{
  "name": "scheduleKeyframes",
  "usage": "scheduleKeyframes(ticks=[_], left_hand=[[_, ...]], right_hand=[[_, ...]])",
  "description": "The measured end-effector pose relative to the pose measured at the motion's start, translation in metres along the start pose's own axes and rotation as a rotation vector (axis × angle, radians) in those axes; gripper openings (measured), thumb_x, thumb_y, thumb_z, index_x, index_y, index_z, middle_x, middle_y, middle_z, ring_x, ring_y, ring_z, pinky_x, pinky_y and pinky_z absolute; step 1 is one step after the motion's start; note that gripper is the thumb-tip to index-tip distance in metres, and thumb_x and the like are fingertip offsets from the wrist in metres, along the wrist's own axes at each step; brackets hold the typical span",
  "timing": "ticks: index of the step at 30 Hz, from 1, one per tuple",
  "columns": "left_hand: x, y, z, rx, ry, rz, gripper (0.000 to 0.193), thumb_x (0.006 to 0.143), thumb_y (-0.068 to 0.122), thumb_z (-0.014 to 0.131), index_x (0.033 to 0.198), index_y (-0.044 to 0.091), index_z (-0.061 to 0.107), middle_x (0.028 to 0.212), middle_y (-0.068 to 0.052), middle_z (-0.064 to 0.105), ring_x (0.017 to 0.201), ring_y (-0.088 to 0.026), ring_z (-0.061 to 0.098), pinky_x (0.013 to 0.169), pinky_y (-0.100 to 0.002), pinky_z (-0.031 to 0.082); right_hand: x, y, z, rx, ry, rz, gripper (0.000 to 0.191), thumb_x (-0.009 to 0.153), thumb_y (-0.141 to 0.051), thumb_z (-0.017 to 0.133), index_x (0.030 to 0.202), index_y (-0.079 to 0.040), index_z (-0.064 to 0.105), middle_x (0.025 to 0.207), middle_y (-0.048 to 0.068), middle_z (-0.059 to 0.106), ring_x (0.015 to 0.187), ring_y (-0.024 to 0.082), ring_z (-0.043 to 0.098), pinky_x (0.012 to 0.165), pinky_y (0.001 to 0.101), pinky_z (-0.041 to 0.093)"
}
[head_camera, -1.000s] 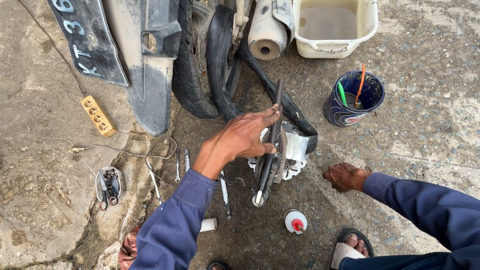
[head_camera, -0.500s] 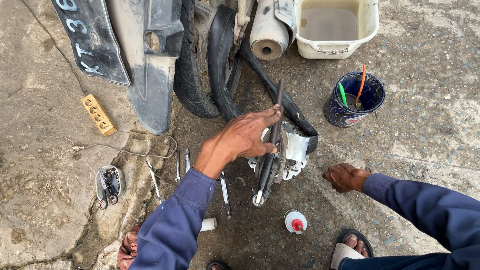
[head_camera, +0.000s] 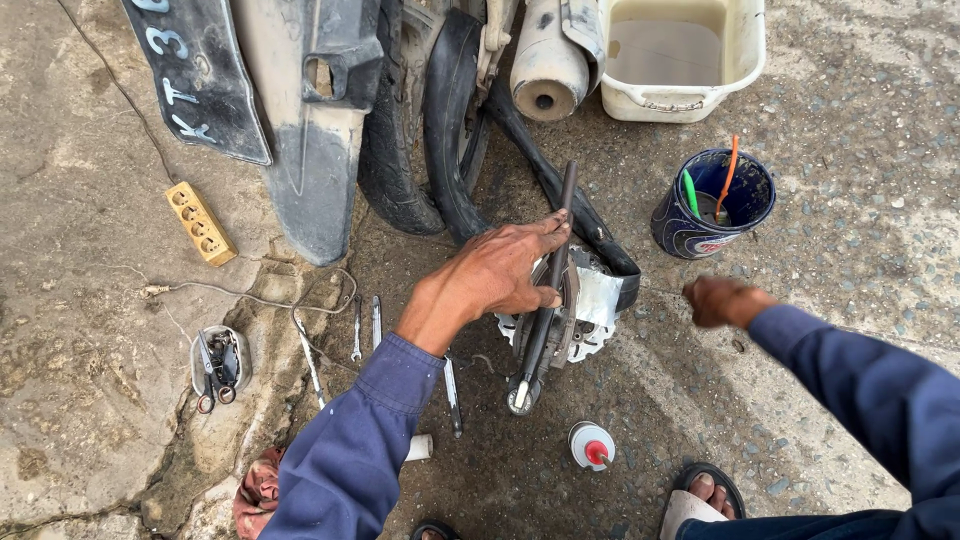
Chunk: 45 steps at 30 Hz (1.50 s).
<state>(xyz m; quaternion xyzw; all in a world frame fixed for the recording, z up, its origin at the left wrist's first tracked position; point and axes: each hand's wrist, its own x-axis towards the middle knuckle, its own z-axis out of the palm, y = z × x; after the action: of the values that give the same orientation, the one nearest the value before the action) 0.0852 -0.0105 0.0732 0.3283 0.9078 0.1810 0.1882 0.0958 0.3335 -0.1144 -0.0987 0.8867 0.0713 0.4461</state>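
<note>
Left hand (head_camera: 500, 275) gripping a near-upright rod (head_camera: 545, 300) (top tilted away); right hand (head_camera: 722, 300) fisted, empty.

Our left hand (head_camera: 500, 275) is covering the middle of the dark rod (head_camera: 545, 300) and part of the metal hub (head_camera: 590, 310), so we are not seeing the grip. Our right hand (head_camera: 722, 300) is blurring. The motorcycle (head_camera: 330, 120) and the white tub (head_camera: 690, 60) are running off the top edge.

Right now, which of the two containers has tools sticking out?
The round dark blue bucket, holding orange and green handles. The white rectangular tub beside the exhaust holds only murky liquid.
</note>
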Motion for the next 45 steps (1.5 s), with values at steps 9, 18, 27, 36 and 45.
scheduleKeyframes(ticks=[9,18,27,36,45], left_hand=[[0.002,0.002,-0.001,-0.004,-0.049,-0.075,0.088,0.074,0.038,0.083,0.149,0.014,0.045,0.164,-0.002,0.029,0.146,-0.026,0.038,0.120,-0.042,0.030],[-0.003,0.004,-0.001,-0.004,-0.070,-0.092,0.089,0.077,0.040,0.082,0.153,0.016,0.042,0.164,-0.011,0.032,0.148,-0.030,0.035,0.121,-0.043,0.030],[-0.001,0.005,0.002,0.016,-0.064,-0.096,0.090,0.078,0.041,0.082,0.153,0.015,0.041,0.162,-0.010,0.034,0.148,-0.029,0.035,0.122,-0.043,0.028],[-0.003,0.005,0.001,0.007,-0.050,-0.071,0.090,0.077,0.038,0.083,0.152,0.011,0.042,0.161,-0.012,0.036,0.146,-0.030,0.039,0.121,-0.042,0.030],[-0.001,0.004,-0.001,0.018,-0.027,-0.035,0.092,0.076,0.038,0.083,0.152,0.009,0.041,0.161,-0.012,0.036,0.145,-0.030,0.041,0.119,-0.041,0.033]], right_hand=[[-0.054,-0.041,-0.110,0.470,1.076,-0.536,0.053,0.108,-0.039,0.038,0.145,-0.004,0.053,0.129,0.026,0.064,0.090,0.031,0.070,0.082,0.0451,0.059],[-0.063,-0.120,-0.158,0.206,1.142,-0.714,0.046,0.110,-0.031,0.038,0.097,-0.001,0.070,0.112,0.016,0.062,0.134,0.034,0.047,0.114,0.0481,0.044],[-0.068,-0.115,-0.152,0.230,1.182,-0.785,0.042,0.110,-0.026,0.042,0.094,0.002,0.069,0.108,0.016,0.060,0.132,0.039,0.047,0.104,0.0494,0.045],[-0.061,-0.112,-0.146,0.218,1.174,-0.720,0.048,0.112,-0.034,0.036,0.116,0.002,0.068,0.135,0.019,0.058,0.145,0.037,0.038,0.116,0.0500,0.038],[-0.067,-0.103,-0.147,0.185,1.072,-0.684,0.054,0.109,-0.041,0.033,0.118,-0.002,0.068,0.143,0.020,0.054,0.152,0.036,0.029,0.119,0.0598,0.027]])
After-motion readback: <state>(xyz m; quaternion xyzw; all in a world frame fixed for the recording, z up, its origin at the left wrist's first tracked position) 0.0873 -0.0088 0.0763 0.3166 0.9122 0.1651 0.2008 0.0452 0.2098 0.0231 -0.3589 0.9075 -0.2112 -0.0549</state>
